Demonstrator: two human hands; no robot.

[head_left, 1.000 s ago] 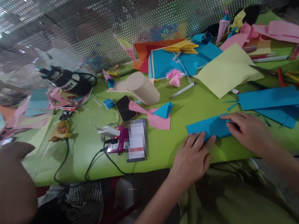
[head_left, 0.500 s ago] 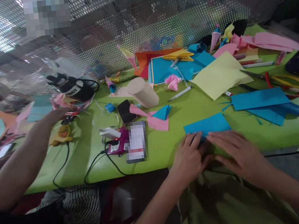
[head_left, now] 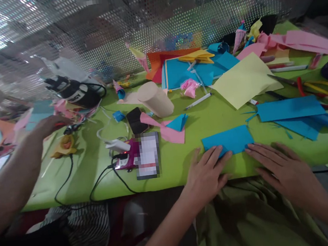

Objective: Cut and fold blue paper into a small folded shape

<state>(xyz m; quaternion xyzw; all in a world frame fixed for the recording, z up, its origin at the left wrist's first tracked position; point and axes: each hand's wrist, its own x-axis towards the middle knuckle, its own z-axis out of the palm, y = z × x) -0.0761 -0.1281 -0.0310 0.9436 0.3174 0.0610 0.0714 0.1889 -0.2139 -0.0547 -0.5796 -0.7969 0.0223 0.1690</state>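
Observation:
A folded blue paper (head_left: 228,140) lies near the front edge of the green table (head_left: 187,164). My left hand (head_left: 207,173) rests flat beside it, fingers stretched out, fingertips touching the paper's lower left edge. My right hand (head_left: 283,168) lies flat to the right, fingers spread, with its fingertips at the paper's lower right corner. Neither hand holds anything.
Another person's arm (head_left: 17,169) reaches over the table at the left. A phone (head_left: 147,155), a charger with cables (head_left: 119,146), a cardboard roll (head_left: 155,98), a white pen (head_left: 199,101), scissors (head_left: 312,87) and several coloured paper sheets (head_left: 245,79) lie around.
My right hand slid off the blue paper toward the front edge and now lies flat at its corner. The other person's arm stretched out over the table at the left.

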